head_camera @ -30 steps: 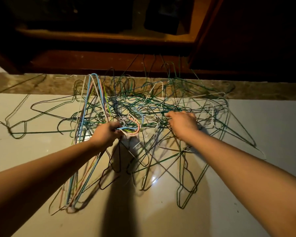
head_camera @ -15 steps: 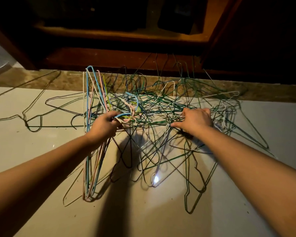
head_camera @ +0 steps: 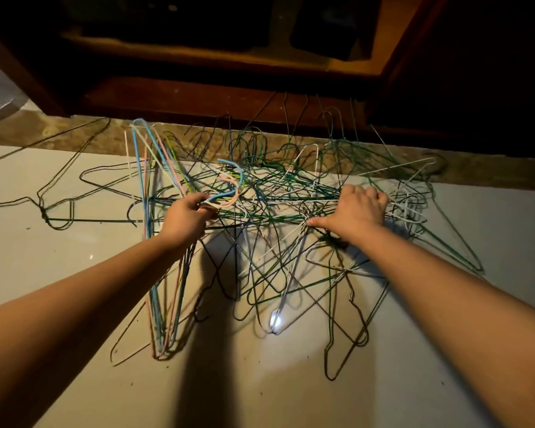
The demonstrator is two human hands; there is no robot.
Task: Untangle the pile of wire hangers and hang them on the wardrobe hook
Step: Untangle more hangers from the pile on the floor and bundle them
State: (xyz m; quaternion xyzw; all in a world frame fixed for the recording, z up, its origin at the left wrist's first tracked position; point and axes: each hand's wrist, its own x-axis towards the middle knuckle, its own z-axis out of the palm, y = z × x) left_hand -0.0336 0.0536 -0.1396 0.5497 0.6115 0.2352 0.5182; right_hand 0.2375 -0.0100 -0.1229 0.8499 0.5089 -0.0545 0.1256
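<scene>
Left hand [head_camera: 188, 216] gripped pastel bundle [head_camera: 226, 197] by its hooks, right hand [head_camera: 357, 211] bore down on green tangle [head_camera: 275, 193], grip unclear; wires light, springy, snag-prone

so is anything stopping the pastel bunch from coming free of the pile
Yes. The left hand grips the pastel bunch by its hooks, and those hooks sit among green wires of the pile, which the right hand holds down. The wardrobe hook is not in view.
</scene>
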